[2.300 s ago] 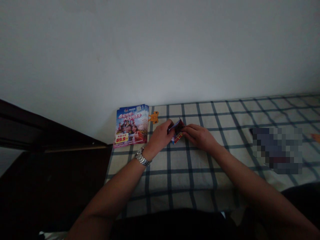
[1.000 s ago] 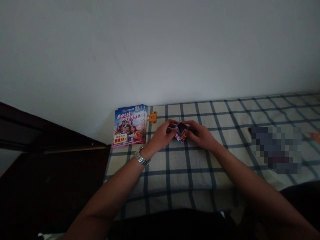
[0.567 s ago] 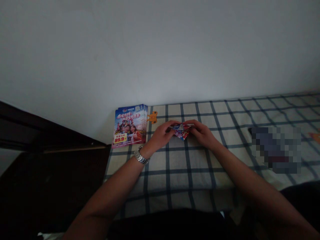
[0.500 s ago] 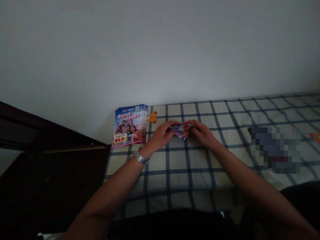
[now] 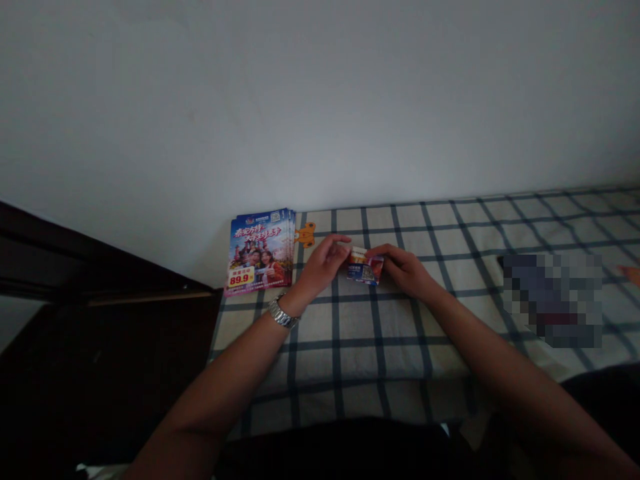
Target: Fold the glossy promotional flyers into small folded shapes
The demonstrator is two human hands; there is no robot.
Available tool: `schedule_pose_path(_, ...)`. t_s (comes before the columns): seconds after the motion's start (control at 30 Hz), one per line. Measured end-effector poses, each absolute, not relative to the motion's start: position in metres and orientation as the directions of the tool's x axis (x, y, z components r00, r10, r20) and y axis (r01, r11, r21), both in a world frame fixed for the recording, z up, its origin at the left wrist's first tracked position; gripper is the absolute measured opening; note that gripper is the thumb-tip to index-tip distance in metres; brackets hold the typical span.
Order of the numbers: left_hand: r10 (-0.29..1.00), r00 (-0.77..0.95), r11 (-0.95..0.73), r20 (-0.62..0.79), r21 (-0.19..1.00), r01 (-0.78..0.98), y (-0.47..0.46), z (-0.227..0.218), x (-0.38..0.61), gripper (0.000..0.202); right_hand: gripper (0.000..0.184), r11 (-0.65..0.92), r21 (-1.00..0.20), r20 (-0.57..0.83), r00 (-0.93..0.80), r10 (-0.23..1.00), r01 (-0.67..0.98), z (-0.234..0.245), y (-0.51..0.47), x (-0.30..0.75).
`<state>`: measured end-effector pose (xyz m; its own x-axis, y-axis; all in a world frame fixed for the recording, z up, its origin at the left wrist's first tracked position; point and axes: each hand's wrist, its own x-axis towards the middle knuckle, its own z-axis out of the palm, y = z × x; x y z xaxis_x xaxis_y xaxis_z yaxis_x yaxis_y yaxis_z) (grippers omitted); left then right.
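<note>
Holds the folded paper (image 5: 361, 268), code (image 5: 368, 274) upward, over the checked cloth (image 5: 361, 327), clamped at the upper right edge by the right hand (image 5: 401, 268) and met at the upper left corner by the left hand (image 5: 324, 265), too small to tell if pinching or only touching. Wears a watch (image 5: 283, 312) behind the left hand. Has flyers (image 5: 257, 253) stacked by the wall (image 5: 350, 107), beside an orange figure (image 5: 305, 235), and a blurred thing (image 5: 545, 293) well to the right.
</note>
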<state>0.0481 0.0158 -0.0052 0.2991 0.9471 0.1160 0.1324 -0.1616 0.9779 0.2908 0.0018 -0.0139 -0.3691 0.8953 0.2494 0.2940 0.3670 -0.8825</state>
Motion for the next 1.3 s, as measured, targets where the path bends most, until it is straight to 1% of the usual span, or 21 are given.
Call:
schedule_pose_path(0.13,0.94,0.321,-0.198,0.117,0.953,0.231,0.0177,-0.0036,0.0478,0.033,0.03,0.399,-0.872,0.251,-0.441,0.862,0.284,-0.0135,-0.0008,0.2907)
schedule_pose_path(0.23,0.934,0.34,-0.198,0.108,0.95,0.242,0.0188,-0.004,0.0468,0.032,0.031,0.407,-0.871,0.258,-0.45,0.855,0.274,-0.0145,-0.0005,0.2912)
schedule_pose_path(0.3,0.935,0.346,-0.17,0.083,0.958,0.229,0.0192,-0.0055,0.0462,0.032,0.031,0.402,-0.876,0.26,-0.442,0.859,0.268,-0.0147,0.0,0.2913)
schedule_pose_path(0.5,0.933,0.36,-0.04,-0.002,0.993,0.109,0.0197,-0.012,0.0465,0.035,0.031,0.383,-0.88,0.257,-0.398,0.881,0.281,-0.0144,0.0009,0.2901)
schedule_pose_path(0.57,0.938,0.348,-0.026,-0.008,0.995,0.095,0.0189,-0.0127,0.0471,0.034,0.033,0.338,-0.898,0.228,-0.361,0.904,0.28,-0.0155,0.0019,0.2898)
schedule_pose_path(0.63,0.945,0.328,-0.036,0.0,0.994,0.104,0.0178,-0.0128,0.0476,0.033,0.034,0.262,-0.931,0.175,-0.317,0.932,0.256,-0.0171,0.0035,0.2895)
schedule_pose_path(0.7,0.948,0.319,-0.056,0.015,0.991,0.119,0.017,-0.0129,0.0481,0.033,0.031,0.211,-0.952,0.15,-0.265,0.953,0.223,-0.0184,0.0055,0.2894)
schedule_pose_path(0.77,0.939,0.343,-0.057,0.012,0.991,0.121,0.0164,-0.0128,0.0489,0.032,0.023,0.217,-0.951,0.17,-0.211,0.963,0.221,-0.0191,0.0073,0.2895)
schedule_pose_path(0.83,0.923,0.384,-0.052,0.004,0.992,0.115,0.016,-0.0121,0.05,0.031,0.02,0.226,-0.946,0.184,-0.191,0.964,0.233,-0.0191,0.0083,0.2899)
schedule_pose_path(0.97,0.891,0.451,-0.124,0.055,0.985,0.124,0.0144,-0.0088,0.0518,0.032,0.023,0.22,-0.95,0.171,-0.22,0.96,0.222,-0.0184,0.0076,0.2909)
schedule_pose_path(1.07,0.868,0.49,-0.186,0.082,0.968,0.167,0.013,-0.0067,0.0517,0.035,0.022,0.24,-0.941,0.186,-0.229,0.955,0.239,-0.0182,0.0068,0.2912)
schedule_pose_path(1.17,0.867,0.492,-0.197,0.081,0.962,0.188,0.0122,-0.0056,0.0517,0.034,0.022,0.248,-0.929,0.185,-0.234,0.954,0.274,-0.0182,0.0068,0.2911)
schedule_pose_path(1.3,0.859,0.503,-0.205,0.094,0.964,0.17,0.0125,-0.006,0.0525,0.036,0.028,0.286,-0.894,0.213,-0.234,0.949,0.346,-0.0165,0.007,0.2906)
